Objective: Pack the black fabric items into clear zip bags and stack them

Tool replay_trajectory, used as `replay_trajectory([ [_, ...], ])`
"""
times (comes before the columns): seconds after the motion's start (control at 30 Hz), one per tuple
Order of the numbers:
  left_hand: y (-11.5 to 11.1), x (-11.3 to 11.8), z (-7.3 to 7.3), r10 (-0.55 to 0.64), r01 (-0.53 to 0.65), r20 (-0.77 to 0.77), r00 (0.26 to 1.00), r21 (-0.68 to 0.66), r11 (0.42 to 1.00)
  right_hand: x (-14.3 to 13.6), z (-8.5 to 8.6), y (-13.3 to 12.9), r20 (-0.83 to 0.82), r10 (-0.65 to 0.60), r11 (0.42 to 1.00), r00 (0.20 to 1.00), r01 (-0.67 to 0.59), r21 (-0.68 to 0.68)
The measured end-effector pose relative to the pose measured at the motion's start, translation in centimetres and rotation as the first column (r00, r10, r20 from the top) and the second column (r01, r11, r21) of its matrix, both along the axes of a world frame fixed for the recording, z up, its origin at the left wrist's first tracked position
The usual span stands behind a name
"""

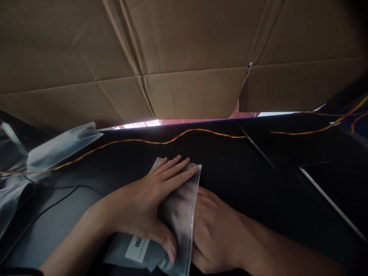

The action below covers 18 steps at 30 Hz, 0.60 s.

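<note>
A frosted plastic zip bag (179, 191) with a white barcode label (137, 248) lies on the black table (227, 153). Spread flat across its top is my left hand (149, 199), fingers apart and thumb stretched toward the lower edge. My right hand (214, 230) reaches in at the bag's right-hand zip edge. Its fingers are inside and show only faintly through the plastic, so what they hold, if anything, is hidden.
Another frosted bag (63, 147) lies at the left, near thin black cables (57, 187). A twisted red and yellow wire (198, 130) crosses the back. Two dark flat objects (258, 149) (333, 195) are at the right. Cardboard (189, 92) stands behind.
</note>
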<state>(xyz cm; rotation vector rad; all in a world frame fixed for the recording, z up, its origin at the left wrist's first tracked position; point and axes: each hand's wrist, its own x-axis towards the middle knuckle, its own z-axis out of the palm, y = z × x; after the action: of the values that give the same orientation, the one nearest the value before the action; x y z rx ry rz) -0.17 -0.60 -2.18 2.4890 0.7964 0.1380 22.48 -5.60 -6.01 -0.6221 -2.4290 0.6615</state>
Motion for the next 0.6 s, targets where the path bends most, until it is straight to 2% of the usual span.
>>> replay_trajectory([
  [0.1,-0.2,0.4,-0.1,-0.005,0.005,0.010,1.000,0.048,0.999,-0.8,-0.2,-0.2,-0.104,-0.109,0.993,0.989,0.105,-0.046],
  [0.17,-0.4,0.9,-0.2,-0.007,0.006,0.012,1.000,0.062,0.998,-1.2,0.1,0.0,-0.100,-0.140,0.987,0.985,0.131,-0.088],
  [0.33,-1.0,2.9,-0.2,-0.011,0.005,0.102,0.995,0.060,0.998,-1.8,0.8,0.9,0.049,-0.116,0.977,0.992,0.123,-0.176],
  [0.43,-1.2,3.6,-0.1,-0.026,0.017,0.112,0.993,0.076,0.997,-1.3,0.8,1.0,0.056,-0.099,0.976,0.994,0.108,-0.191],
  [0.53,-0.7,2.8,-0.1,0.003,-0.013,0.101,0.995,0.101,0.995,0.0,1.3,1.0,0.046,-0.058,0.981,0.997,0.065,-0.185],
  [0.6,-0.1,1.7,-0.3,0.043,-0.053,0.083,0.996,0.117,0.992,1.3,2.2,1.4,0.053,-0.016,0.982,0.998,0.025,-0.186],
])
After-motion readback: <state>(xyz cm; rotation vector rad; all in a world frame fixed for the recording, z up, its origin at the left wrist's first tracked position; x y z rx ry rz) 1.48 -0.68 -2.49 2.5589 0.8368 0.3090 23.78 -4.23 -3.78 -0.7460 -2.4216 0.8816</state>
